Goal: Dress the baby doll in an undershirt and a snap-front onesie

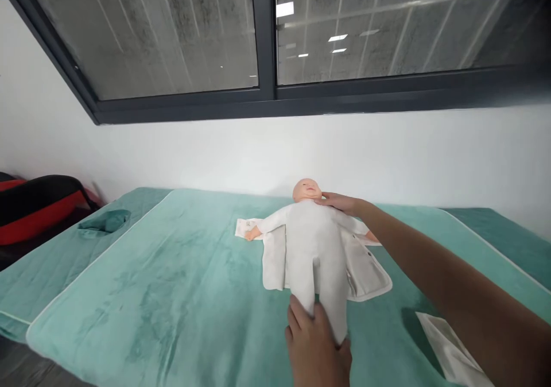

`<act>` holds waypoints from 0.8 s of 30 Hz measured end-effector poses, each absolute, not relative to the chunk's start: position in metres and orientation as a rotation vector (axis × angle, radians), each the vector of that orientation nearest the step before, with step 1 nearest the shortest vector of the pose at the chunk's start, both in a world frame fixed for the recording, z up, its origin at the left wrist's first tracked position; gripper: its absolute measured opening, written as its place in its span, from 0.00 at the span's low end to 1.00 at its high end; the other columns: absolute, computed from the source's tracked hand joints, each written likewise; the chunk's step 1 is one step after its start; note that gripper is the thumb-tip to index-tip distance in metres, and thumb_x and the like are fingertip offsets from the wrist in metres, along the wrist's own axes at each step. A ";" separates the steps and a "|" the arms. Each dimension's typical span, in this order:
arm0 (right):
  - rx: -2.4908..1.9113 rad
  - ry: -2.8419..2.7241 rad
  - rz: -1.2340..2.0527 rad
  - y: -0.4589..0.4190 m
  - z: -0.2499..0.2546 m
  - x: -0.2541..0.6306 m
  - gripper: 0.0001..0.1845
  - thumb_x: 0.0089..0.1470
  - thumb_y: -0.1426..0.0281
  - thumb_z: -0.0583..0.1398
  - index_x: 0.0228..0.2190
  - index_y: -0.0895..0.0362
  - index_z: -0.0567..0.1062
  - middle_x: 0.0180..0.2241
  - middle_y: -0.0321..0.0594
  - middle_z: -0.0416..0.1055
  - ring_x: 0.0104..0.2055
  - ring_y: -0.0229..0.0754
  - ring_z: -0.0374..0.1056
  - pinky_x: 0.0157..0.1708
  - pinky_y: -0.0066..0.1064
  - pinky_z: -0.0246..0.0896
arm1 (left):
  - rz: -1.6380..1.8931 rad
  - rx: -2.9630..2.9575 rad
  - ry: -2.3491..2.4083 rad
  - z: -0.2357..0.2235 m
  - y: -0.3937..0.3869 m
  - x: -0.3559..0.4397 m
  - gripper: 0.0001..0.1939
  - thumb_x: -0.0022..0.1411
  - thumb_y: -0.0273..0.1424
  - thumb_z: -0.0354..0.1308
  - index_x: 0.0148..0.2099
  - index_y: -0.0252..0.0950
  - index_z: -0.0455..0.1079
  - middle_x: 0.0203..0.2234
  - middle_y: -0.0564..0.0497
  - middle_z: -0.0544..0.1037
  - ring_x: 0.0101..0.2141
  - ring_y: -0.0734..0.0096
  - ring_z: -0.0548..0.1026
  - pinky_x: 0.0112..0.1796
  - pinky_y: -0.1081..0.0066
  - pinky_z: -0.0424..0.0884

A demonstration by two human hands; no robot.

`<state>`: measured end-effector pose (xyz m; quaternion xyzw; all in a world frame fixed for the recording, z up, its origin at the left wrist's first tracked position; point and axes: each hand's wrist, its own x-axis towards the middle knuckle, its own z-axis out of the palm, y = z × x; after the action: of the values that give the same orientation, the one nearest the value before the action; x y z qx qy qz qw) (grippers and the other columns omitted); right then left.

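Atop the spread white jacket (372, 271) lies the baby doll (307, 232), left hand (317, 347) clasped round its lower legs, right hand (342, 202) at its neck, closure unclear; uneven tugging could bunch the jacket.

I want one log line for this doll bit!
left hand: holding doll low down; right hand: by its head; doll: face-up on open white shirt; shirt: on green cover
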<state>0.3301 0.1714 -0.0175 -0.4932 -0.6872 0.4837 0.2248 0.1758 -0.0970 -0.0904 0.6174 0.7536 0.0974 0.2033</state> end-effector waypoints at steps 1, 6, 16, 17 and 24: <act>-1.386 -1.906 1.280 0.172 -0.025 0.331 0.28 0.59 0.61 0.56 0.57 0.61 0.67 0.52 0.54 0.73 0.49 0.51 0.73 0.48 0.38 0.69 | 0.240 1.722 2.107 -0.093 -0.096 0.179 0.24 0.49 0.36 0.64 0.50 0.37 0.69 0.61 0.32 0.58 0.58 0.37 0.60 0.51 0.50 0.62; -1.557 -1.980 0.960 0.182 -0.049 0.336 0.32 0.55 0.54 0.60 0.56 0.59 0.67 0.47 0.52 0.76 0.47 0.54 0.72 0.49 0.44 0.65 | 0.224 1.720 2.052 -0.100 -0.096 0.161 0.28 0.48 0.36 0.65 0.53 0.41 0.70 0.62 0.36 0.59 0.56 0.42 0.65 0.50 0.54 0.65; -1.354 -2.571 0.126 0.165 -0.042 0.239 0.26 0.64 0.56 0.48 0.56 0.58 0.64 0.52 0.52 0.69 0.53 0.51 0.65 0.49 0.38 0.59 | 0.771 2.029 1.962 -0.100 0.007 0.075 0.21 0.68 0.34 0.43 0.57 0.34 0.67 0.50 0.41 0.72 0.52 0.57 0.68 0.54 0.59 0.64; -1.301 -2.649 0.139 0.165 -0.048 0.221 0.25 0.61 0.56 0.53 0.54 0.56 0.66 0.52 0.50 0.70 0.52 0.51 0.65 0.48 0.38 0.59 | 0.701 2.050 2.007 -0.100 0.022 0.078 0.20 0.67 0.34 0.45 0.56 0.35 0.67 0.50 0.41 0.72 0.51 0.56 0.68 0.52 0.58 0.64; -1.212 -2.890 0.246 0.188 -0.074 0.171 0.14 0.53 0.62 0.62 0.41 0.55 0.75 0.42 0.46 0.75 0.45 0.51 0.70 0.41 0.36 0.61 | 0.698 1.843 2.053 -0.116 0.075 0.087 0.16 0.60 0.34 0.52 0.49 0.34 0.68 0.46 0.38 0.71 0.49 0.50 0.68 0.47 0.56 0.62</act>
<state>0.1705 0.1877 -0.0739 -0.3855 -0.9194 0.0783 -0.0007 0.0874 0.0749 -0.1164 0.6406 0.7135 0.2425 0.1476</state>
